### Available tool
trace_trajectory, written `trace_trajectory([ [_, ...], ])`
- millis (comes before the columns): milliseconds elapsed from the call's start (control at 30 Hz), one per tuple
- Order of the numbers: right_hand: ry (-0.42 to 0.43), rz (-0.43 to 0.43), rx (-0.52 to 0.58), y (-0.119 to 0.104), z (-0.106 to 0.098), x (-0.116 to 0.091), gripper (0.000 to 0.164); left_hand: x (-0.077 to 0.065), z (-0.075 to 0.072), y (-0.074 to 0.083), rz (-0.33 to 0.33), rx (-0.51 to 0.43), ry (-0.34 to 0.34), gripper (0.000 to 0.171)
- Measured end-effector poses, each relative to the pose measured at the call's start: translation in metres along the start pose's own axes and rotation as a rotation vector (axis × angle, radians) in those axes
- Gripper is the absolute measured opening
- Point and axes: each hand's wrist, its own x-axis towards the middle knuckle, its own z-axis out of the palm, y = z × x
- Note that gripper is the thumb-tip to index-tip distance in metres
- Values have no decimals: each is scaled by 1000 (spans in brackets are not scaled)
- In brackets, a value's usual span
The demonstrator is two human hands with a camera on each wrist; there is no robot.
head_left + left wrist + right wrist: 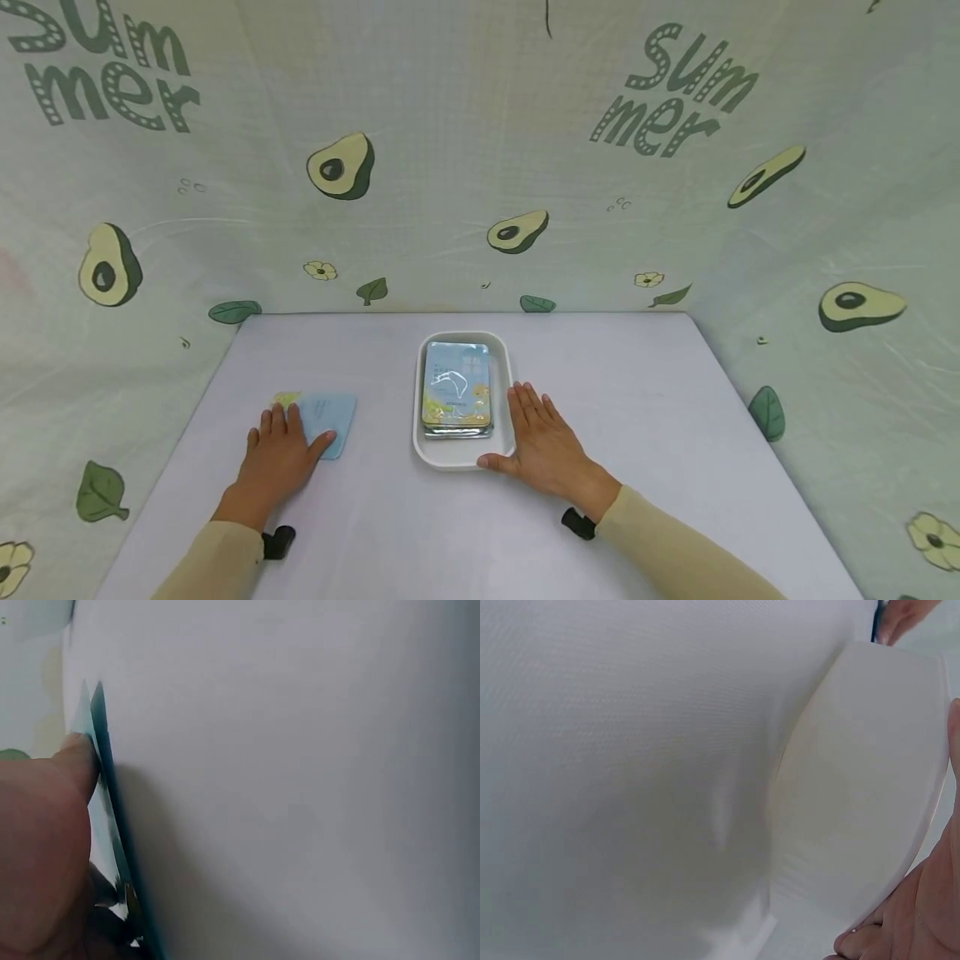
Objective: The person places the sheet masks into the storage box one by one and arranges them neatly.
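In the head view, my left hand (277, 462) rests on a light blue flat packet (333, 417) on the left side of the table. Its fingers and thumb lie over the packet's top and cover part of it. The left wrist view has the thumb on the packet's top by the thin edge (112, 780). A white oval-cornered tray (453, 457) stands at centre, holding a stack of blue printed packets (456, 383). My right hand (551, 450) touches the tray at its right, near corner, fingers straight along the side, thumb at the near rim.
A white-topped table (405, 533) carries everything. Behind and at both sides hangs a pale cloth (442, 125) printed with avocados, leaves and lettering. Black straps with small devices (279, 542) sit at both wrists.
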Motion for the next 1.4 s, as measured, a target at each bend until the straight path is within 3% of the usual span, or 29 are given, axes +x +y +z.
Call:
trace_trajectory([
  [167,-5,-5,-5,-1,2,1,121,7,-10,13,-61,-60,-50,100],
  [300,-2,-5,-11,-1,1,0,121,0,-14,25,-54,-57,-108,91],
  [533,15,-8,-14,1,2,0,121,-25,-6,54,48,54,-105,72],
  [733,17,-11,-14,1,3,0,121,-39,9,72,198,100,-54,64],
  [867,16,-10,-13,1,2,0,121,-42,15,80,265,66,-58,65],
  [1033,15,-6,-5,1,2,-1,121,-40,15,90,283,-85,-117,72],
  [1100,16,-7,-6,1,2,-1,121,-38,13,92,293,-114,-131,70],
  [1200,17,-13,-3,1,3,0,121,-32,8,89,324,-67,-96,60],
  [1333,20,-13,-2,0,2,-1,121,-20,1,75,361,36,-7,52],
  [1400,19,-11,1,0,2,-1,121,-14,-1,66,371,51,1,52],
])
